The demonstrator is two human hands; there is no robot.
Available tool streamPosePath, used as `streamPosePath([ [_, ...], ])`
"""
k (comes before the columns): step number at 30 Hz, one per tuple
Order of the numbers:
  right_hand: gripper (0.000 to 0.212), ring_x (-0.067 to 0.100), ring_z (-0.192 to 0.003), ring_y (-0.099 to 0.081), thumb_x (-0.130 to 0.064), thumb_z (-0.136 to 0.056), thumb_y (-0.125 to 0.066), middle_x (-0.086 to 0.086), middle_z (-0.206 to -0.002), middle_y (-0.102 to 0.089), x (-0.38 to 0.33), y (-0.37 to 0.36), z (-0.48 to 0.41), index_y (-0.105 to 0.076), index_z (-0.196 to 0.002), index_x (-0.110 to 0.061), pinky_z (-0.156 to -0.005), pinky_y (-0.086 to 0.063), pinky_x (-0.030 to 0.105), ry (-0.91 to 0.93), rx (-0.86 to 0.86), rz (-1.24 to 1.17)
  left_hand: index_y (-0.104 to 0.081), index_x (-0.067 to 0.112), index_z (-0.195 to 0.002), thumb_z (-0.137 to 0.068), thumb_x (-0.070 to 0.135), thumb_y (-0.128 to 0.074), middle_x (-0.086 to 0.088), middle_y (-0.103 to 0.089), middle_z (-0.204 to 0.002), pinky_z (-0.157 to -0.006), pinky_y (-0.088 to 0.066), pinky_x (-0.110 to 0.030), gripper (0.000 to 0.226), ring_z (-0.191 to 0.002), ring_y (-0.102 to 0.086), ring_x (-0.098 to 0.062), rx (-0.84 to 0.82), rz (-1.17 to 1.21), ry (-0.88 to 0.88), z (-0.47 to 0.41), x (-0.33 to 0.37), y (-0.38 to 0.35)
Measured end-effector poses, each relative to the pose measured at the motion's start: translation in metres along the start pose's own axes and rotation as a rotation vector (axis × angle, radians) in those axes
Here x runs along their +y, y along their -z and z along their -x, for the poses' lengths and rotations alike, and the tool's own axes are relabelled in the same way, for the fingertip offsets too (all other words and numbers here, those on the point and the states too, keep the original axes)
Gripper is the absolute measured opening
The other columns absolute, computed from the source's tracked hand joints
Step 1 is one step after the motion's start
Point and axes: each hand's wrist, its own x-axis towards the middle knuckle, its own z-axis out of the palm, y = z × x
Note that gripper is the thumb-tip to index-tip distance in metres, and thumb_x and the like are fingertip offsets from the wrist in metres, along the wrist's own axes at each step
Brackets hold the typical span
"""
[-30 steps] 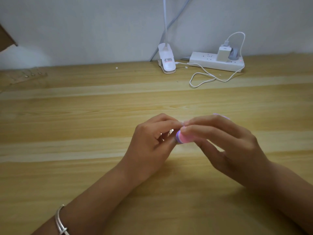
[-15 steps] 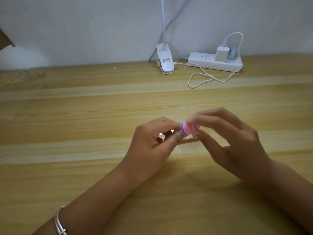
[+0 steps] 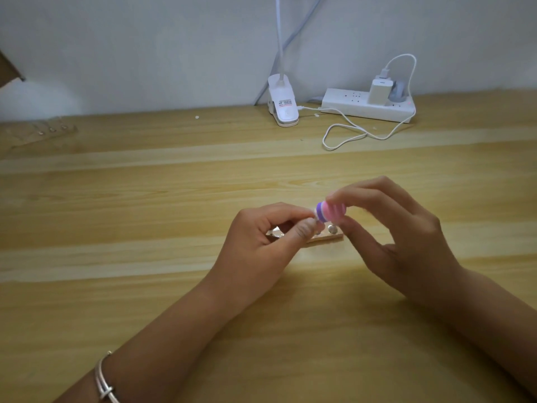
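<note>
A silver bangle [image 3: 104, 386] sits on the left wrist. The left hand [image 3: 258, 248] is curled, with thumb and forefinger pinched on the purple end of the pink and purple cylinder [image 3: 331, 212]. The cylinder lies on its side in the air, clear of the wooden table [image 3: 145, 286] and just above a blister card [image 3: 325, 236] of button cells that lies flat on the table. The right hand [image 3: 406, 237] grips the pink end between thumb and fingertips. At the table's far edge stand a clip lamp [image 3: 283, 109] and, to its right, a white power strip [image 3: 363, 107] with a charger [image 3: 379, 93] plugged in.
</note>
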Motion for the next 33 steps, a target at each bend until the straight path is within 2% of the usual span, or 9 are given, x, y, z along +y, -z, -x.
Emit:
streamPosePath([
  [4,0.025,0.016,-0.098,-0.067,0.002,-0.095,-0.065,-0.002,-0.11,-0.063,-0.012,-0.006,0.003,-0.065,-0.115,-0.013,-0.072,-0.054,0.046,0.086,-0.016,-0.021,-0.074,0.004,-0.095,-0.086,0.018,-0.063,0.017,-0.061,-0.064,-0.053,-0.036,-0.006,0.02,-0.049,-0.05,0.003,-0.015,0.036,-0.002,0.0,0.003,0.0],
  [9,0.017,0.016,-0.093,-0.066,0.004,-0.091,-0.068,0.007,-0.1,-0.067,-0.001,-0.002,0.002,-0.071,-0.108,0.0,-0.075,-0.055,0.045,0.002,-0.006,0.021,-0.075,0.003,-0.094,-0.09,0.006,-0.063,0.021,-0.061,-0.062,-0.054,-0.036,-0.005,0.013,-0.049,-0.051,0.003,0.0,-0.018,0.01,0.0,0.0,0.001],
  [13,0.027,0.02,-0.094,-0.067,0.003,-0.093,-0.066,0.002,-0.107,-0.065,-0.011,-0.007,0.005,-0.065,-0.115,-0.012,-0.071,-0.054,0.047,0.089,-0.008,0.001,-0.074,0.005,-0.094,-0.089,0.011,-0.064,0.016,-0.063,-0.067,-0.054,-0.037,-0.006,0.013,-0.05,-0.052,0.004,-0.022,0.02,-0.003,0.0,0.003,0.002],
  [18,0.016,0.018,-0.093,-0.067,0.005,-0.091,-0.068,0.007,-0.101,-0.068,0.0,-0.004,0.004,-0.071,-0.106,0.0,-0.073,-0.055,0.046,0.019,0.023,0.04,-0.074,0.001,-0.094,-0.091,0.005,-0.062,0.022,-0.06,-0.059,-0.052,-0.036,-0.006,0.013,-0.049,-0.05,0.003,-0.001,-0.018,0.013,-0.001,0.001,0.002],
  [22,0.024,0.022,-0.094,-0.067,0.003,-0.094,-0.066,0.005,-0.106,-0.065,-0.008,-0.008,0.006,-0.065,-0.114,-0.01,-0.072,-0.054,0.046,0.09,-0.009,0.009,-0.074,0.0,-0.095,-0.088,0.013,-0.063,0.021,-0.06,-0.059,-0.052,-0.036,-0.006,0.019,-0.049,-0.049,0.004,-0.022,0.015,0.012,-0.001,0.004,0.002],
  [26,0.018,0.016,-0.095,-0.064,0.007,-0.091,-0.066,0.007,-0.101,-0.066,0.002,-0.004,0.004,-0.07,-0.106,-0.001,-0.08,-0.054,0.038,0.0,-0.009,0.076,-0.076,0.002,-0.092,-0.09,0.007,-0.064,0.018,-0.064,-0.064,-0.053,-0.036,-0.007,0.013,-0.049,-0.049,0.003,-0.002,-0.015,0.03,-0.001,0.001,0.004],
  [29,0.017,0.01,-0.099,-0.063,0.004,-0.092,-0.067,0.002,-0.102,-0.063,0.0,0.001,0.002,-0.07,-0.107,-0.003,-0.084,-0.054,0.033,-0.052,0.038,0.028,-0.075,0.002,-0.09,-0.091,0.006,-0.063,0.016,-0.065,-0.066,-0.053,-0.037,-0.006,0.012,-0.049,-0.051,0.003,-0.005,-0.02,0.031,-0.001,0.0,0.005],
  [33,0.029,0.019,-0.096,-0.066,0.005,-0.092,-0.065,0.002,-0.109,-0.062,-0.007,-0.004,0.005,-0.063,-0.115,-0.011,-0.074,-0.054,0.046,0.087,-0.025,0.032,-0.075,0.006,-0.093,-0.092,0.007,-0.062,0.02,-0.061,-0.063,-0.053,-0.036,-0.007,0.012,-0.049,-0.049,0.004,-0.048,-0.02,0.014,-0.001,0.002,0.004],
])
